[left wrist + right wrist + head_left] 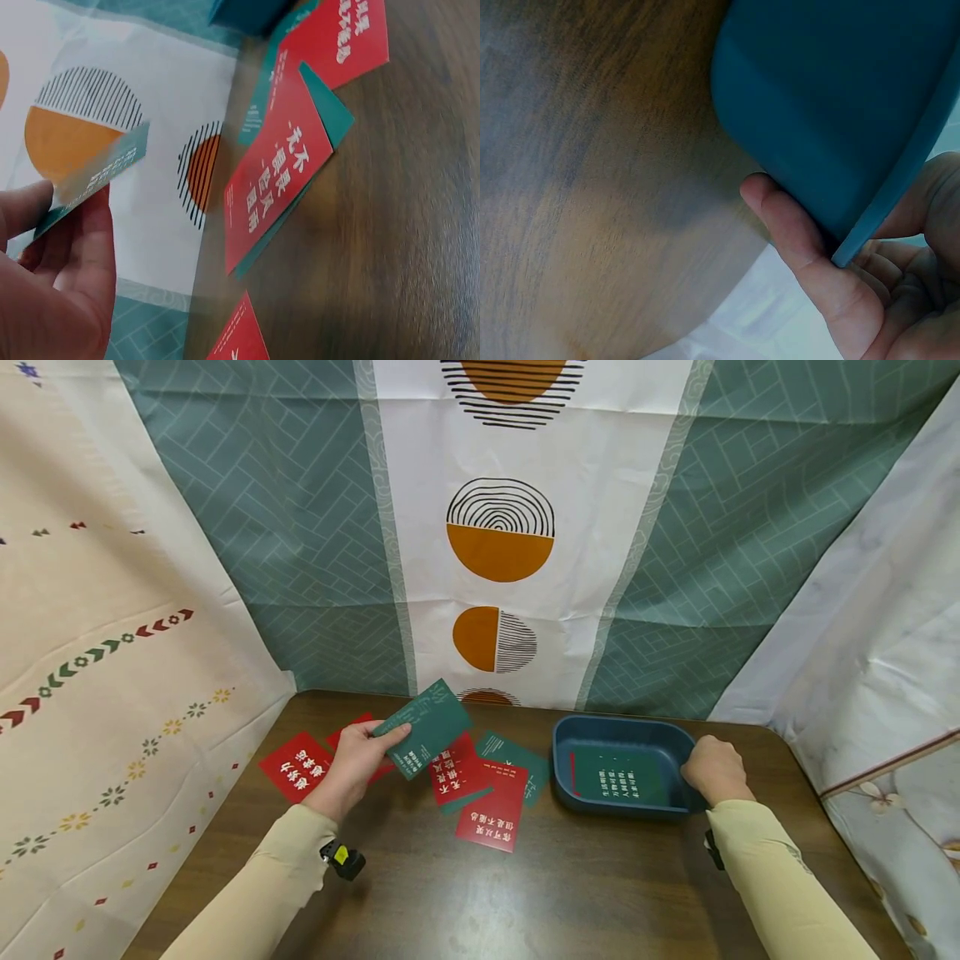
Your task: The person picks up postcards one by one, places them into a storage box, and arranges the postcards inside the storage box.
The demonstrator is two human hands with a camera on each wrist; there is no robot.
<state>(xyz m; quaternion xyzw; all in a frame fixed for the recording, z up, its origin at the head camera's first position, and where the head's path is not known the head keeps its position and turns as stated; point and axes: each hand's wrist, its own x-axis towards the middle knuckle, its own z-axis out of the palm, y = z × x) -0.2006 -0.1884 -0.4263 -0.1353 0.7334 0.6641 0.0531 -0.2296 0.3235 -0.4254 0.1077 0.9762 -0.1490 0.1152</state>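
Note:
My left hand (356, 762) pinches a green card (433, 727) with white printing between thumb and fingers, raised above the table; the left wrist view shows the card (101, 176) nearly edge-on. At the right side of a blue rectangular tray (622, 811), my right hand (716, 768) grips the rim. In the right wrist view a finger lies along the tray's outer wall (817, 127), and the thumb is partly hidden behind the rim. Inside the tray lies a green card (618, 774) with white characters, a red edge showing at its left.
Between hand and tray, red cards (491, 814) and green cards (537, 768) overlap on the brown table (450, 910). Another red card (295, 767) lies left of my left hand, with more red partly hidden behind it. Patterned cloth (322, 510) hangs along the back and sides.

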